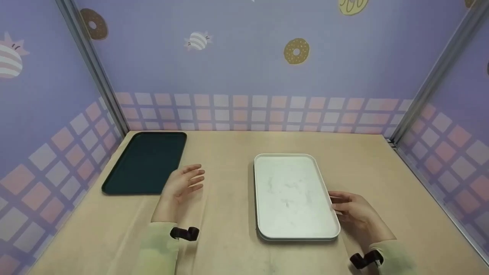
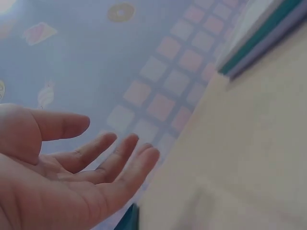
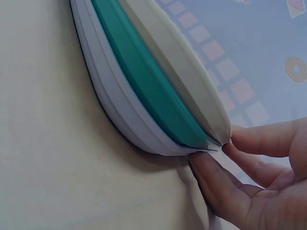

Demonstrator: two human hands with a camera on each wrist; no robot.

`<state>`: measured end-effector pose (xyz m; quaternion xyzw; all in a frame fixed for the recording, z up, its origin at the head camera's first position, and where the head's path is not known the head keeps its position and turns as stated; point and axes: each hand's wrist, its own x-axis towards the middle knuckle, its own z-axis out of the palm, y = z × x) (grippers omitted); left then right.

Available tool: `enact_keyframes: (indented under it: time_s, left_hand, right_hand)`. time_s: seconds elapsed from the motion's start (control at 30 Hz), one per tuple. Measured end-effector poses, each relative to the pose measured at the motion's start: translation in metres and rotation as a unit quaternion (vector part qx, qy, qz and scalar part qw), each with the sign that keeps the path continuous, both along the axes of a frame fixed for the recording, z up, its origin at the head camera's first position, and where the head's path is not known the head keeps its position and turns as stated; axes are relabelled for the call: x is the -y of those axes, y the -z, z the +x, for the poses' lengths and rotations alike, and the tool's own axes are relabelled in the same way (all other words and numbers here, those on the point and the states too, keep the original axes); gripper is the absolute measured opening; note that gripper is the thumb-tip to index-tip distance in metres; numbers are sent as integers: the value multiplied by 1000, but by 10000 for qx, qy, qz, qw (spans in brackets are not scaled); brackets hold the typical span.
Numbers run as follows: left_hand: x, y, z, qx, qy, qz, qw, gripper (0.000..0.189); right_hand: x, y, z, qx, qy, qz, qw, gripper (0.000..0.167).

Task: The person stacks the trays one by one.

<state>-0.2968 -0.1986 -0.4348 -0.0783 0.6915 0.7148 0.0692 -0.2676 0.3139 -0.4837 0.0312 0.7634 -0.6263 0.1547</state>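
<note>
A stack of rectangular trays stands on the table with a white tray (image 1: pixel 294 194) on top. In the right wrist view a green tray (image 3: pixel 136 72) and a pale lavender tray (image 3: pixel 115 103) show beneath it. My right hand (image 1: pixel 357 210) is at the stack's right side, fingertips and thumb touching the rims; whether they bear any weight cannot be told. To the left, my left hand (image 1: pixel 183 183) is held with fingers loosely extended and nothing in it. Its forearm side overlaps the near right corner of a dark green tray (image 1: pixel 147 164) lying flat.
The beige tabletop (image 1: pixel 225 172) runs back to a purple wall (image 1: pixel 244 57) with doughnut pictures and pink-and-white squares. Side panels with metal posts (image 1: pixel 431 72) enclose it left and right. Each wrist wears a small black camera (image 1: pixel 185 233).
</note>
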Motion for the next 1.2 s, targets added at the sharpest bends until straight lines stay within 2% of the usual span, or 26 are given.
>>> enact_keyframes:
  time_s: [0.13, 0.27, 0.33, 0.43, 0.53, 0.67, 0.73, 0.8, 0.83, 0.93, 1.03, 1.2]
  left_hand:
    - [33, -1, -5, 73, -582, -567, 9967, 46]
    - [71, -3, -8, 111, -1182, -1208, 9856, 46]
    - [90, -3, -7, 64, -1455, -1637, 9757, 46]
    - [117, -2, -3, 45, -1835, -2303, 9557, 47]
    - [142, 1, 2, 118, -2182, -2763, 9359, 51]
    - [166, 7, 8, 333, -2587, -2954, 9191, 59]
    - [175, 11, 10, 439, -2628, -3131, 9116, 62]
    - [181, 15, 13, 471, -2547, -3244, 9098, 64]
    - [183, 16, 14, 492, -2446, -3242, 9125, 66]
    - [187, 22, 18, 623, -2095, -3045, 9271, 69]
    - [187, 27, 21, 829, -1914, -2902, 9340, 72]
    - [186, 32, 23, 1000, -1971, -3058, 9261, 69]
  right_hand:
    - [0, 0, -2, 26, 56, -121, 9999, 65]
    - [-1, -1, -3, 27, 7, -193, 9998, 65]
    - [-2, -1, -3, 24, -29, -199, 9998, 66]
    - [-3, -1, -3, 25, -32, -197, 9998, 66]
    - [-2, 0, -3, -8, -49, -178, 9998, 66]
    - [0, 0, -3, 9, 64, -132, 9999, 65]
    - [0, 1, -3, 6, 41, -142, 9999, 66]
    - [0, 2, -2, 22, 16, -142, 9999, 66]
    - [0, 2, -2, 22, 6, -126, 9999, 66]
    - [0, 3, -2, 44, -50, -152, 9999, 66]
    - [0, 3, -3, 41, -86, -181, 9998, 65]
    - [-2, 3, -3, 48, -128, -261, 9996, 66]
